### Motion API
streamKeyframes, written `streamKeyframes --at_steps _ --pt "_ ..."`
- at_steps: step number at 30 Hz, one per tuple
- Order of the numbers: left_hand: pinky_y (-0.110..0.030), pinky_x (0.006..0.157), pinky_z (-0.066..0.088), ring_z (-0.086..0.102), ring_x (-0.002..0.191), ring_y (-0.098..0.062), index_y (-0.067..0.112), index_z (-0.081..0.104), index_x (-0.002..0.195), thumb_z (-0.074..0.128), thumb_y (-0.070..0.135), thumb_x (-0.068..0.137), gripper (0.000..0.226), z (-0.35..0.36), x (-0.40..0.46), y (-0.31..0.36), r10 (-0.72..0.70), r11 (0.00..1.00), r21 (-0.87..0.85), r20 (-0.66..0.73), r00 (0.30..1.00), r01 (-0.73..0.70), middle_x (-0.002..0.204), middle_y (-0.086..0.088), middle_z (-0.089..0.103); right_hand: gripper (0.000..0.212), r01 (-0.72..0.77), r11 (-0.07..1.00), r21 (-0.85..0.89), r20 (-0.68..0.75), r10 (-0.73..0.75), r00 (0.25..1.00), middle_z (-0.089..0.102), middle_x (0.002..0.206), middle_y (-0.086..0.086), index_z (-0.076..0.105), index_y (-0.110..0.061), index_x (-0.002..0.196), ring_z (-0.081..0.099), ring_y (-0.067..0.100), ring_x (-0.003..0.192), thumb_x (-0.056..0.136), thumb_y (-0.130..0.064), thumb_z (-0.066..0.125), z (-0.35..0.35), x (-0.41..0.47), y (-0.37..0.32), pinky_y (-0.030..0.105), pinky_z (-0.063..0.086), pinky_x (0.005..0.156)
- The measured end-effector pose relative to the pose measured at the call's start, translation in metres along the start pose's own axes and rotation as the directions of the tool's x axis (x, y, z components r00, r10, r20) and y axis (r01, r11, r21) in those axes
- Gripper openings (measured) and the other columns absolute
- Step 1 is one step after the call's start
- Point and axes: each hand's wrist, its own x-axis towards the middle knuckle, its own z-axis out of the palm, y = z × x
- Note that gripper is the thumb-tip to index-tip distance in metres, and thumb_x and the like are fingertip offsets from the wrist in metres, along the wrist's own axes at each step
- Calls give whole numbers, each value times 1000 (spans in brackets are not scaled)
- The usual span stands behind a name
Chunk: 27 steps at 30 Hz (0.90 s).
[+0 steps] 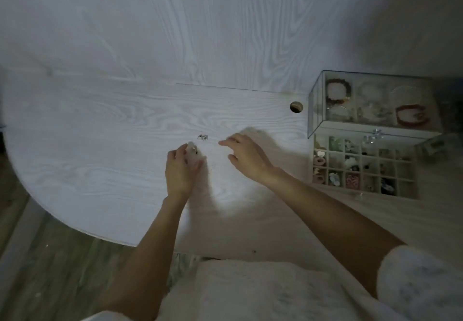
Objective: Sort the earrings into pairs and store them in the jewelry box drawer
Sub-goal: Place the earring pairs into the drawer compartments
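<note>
Two hands are in view near the middle of the frame, the left hand (181,168) and the right hand (246,156), over one counter (120,125). One jewelry box (373,110) stands at the right edge, with one drawer (363,168) pulled out below it. Two small clusters of earrings show: one on the counter (203,137) and one at the left hand's fingertips (193,149); how many earrings each holds cannot be told.
</note>
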Motion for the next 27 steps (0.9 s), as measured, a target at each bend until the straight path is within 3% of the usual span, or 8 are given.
streamKeyframes --at_steps 3,7,10,13,20,27 --pt "-33 80 47 60 91 -25 14 46 129 67 34 82 55 0 13 0 12 1000 -12 19 1000 -12 124 -10 46 47 48 998 -31 24 -48 999 49 131 7 49 -18 132 41 26 120 88 -3 54 15 39 -19 35 42 96" --pt "-30 77 44 60 85 -24 14 56 115 64 32 83 37 -3 24 -1 46 999 8 25 999 -46 113 -9 52 47 -1 1000 -14 34 2 999 49 131 6 50 -20 130 40 25 121 87 -5 56 27 74 -32 32 39 97" --pt "-16 72 37 59 82 -18 17 64 101 58 21 88 16 -3 31 -5 100 995 4 36 994 -101 99 -2 57 37 21 995 -99 52 -16 999 53 123 8 56 -14 124 43 26 116 88 -5 55 33 84 -34 37 45 91" --pt "-3 64 34 53 74 -8 15 69 96 57 10 87 16 -5 30 -10 197 980 0 44 979 -197 89 5 58 22 69 988 -139 29 -65 997 60 108 10 67 -6 107 54 27 101 88 -2 55 36 81 -30 42 50 81" --pt "-20 66 39 56 73 -16 9 69 90 57 6 87 13 -5 15 -10 296 950 62 125 947 -305 85 -5 62 17 110 980 -165 -37 -118 992 63 96 14 68 0 97 57 29 88 89 0 53 35 34 -12 43 51 74" --pt "-21 65 33 49 71 -17 8 63 90 50 9 90 13 5 -10 1 271 946 128 197 942 -299 86 -8 58 14 -46 974 -222 -155 12 988 60 99 12 61 -5 99 55 26 89 89 -6 51 34 -36 10 38 52 68"
